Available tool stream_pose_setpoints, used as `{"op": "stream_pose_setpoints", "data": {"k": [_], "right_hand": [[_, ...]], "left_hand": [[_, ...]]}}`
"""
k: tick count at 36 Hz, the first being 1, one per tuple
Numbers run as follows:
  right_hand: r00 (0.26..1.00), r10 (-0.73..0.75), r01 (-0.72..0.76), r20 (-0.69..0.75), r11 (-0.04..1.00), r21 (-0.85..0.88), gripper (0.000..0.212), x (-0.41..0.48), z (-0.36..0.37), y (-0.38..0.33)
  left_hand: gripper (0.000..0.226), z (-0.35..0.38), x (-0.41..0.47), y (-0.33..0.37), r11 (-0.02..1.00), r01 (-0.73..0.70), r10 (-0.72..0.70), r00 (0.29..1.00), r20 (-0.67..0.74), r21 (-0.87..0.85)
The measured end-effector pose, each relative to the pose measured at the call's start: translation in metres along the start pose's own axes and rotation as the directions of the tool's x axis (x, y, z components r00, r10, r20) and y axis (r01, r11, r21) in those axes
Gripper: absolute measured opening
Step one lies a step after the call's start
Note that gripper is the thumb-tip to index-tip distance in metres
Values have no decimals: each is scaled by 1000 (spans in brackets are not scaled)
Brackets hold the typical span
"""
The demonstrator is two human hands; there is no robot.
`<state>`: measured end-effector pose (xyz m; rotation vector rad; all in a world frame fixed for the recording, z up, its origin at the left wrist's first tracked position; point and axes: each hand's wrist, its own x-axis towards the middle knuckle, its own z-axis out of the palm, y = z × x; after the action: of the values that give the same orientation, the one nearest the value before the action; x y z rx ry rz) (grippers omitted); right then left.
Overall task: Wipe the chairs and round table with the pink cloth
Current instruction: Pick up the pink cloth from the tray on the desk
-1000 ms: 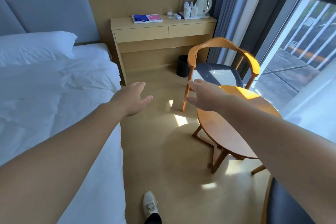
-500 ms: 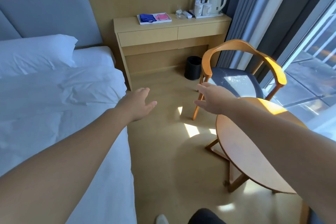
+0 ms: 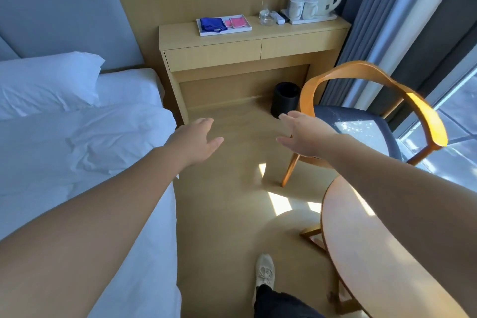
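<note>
Round table [image 3: 340, 248] near right, partly hidden by the right forearm; bed [image 3: 77, 142] along the left. Farther on, left hand [image 3: 196, 139] and right hand [image 3: 307, 137] both stretched forward over the floor, relaxed and spread, grasping nothing. Chair [image 3: 346, 117] just beyond the right hand (sunlit seat, curved wooden back). Farthest, against the wall, pink cloth [image 3: 236, 22] lying in a white tray [image 3: 224, 31] on the worktop [image 3: 296, 31], beside a blue cloth [image 3: 211, 24].

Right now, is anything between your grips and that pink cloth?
Nothing visible. The left grip and right grip hover over floor short of the desk, where the pink cloth lies in a tray.
</note>
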<state>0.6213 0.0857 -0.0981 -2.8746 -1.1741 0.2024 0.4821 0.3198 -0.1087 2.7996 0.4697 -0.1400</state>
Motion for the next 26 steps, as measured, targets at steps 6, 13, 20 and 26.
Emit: {"op": "stream_pose_setpoints", "data": {"k": [6,13,20,26], "right_hand": [[1000,1,-2,31,1000,29,61,76,-11,34],[997,-33,31,69,999,39,61,144,-21,51],[991,-77,74,108,997,32,62,201,-28,50],[989,-68,66,128,998,18,63,260,-27,48]], "left_hand": [[66,-12,72,2,999,36,-36,999,-35,-13],[65,-22,124,-7,997,76,-77,995,-58,-20],[65,-32,168,-24,992,116,-119,989,-82,-46],[62,-35,219,-52,991,121,-125,990,-68,-66]]}}
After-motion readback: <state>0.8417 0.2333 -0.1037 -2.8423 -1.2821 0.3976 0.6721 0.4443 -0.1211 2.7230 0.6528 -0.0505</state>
